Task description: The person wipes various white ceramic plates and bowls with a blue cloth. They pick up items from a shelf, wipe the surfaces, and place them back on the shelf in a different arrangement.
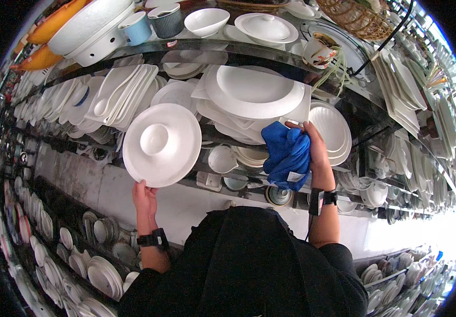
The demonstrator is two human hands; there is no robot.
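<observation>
My left hand [145,201] pinches the lower rim of a round white ceramic plate [178,158]. This plate has a raised round cup in its centre and is tilted up towards me, in front of the shelf. In my right hand [318,148] is a bunched blue cloth [286,156] with a small white label on it. That hand is near a stack of white oval dishes [333,128] and the large white oval plate [257,93], which lies on square plates. The cloth hides part of the dishes behind it.
Slanted white rectangular plates [122,95] crowd the shelf to the left. Above, the dark-edged upper shelf [212,47] bears a white lidded dish [266,29], a white bowl [207,21] and a blue ribbed cup [136,29]. A wicker basket [356,18] stands at upper right. More stacked plates [105,277] lie behind me.
</observation>
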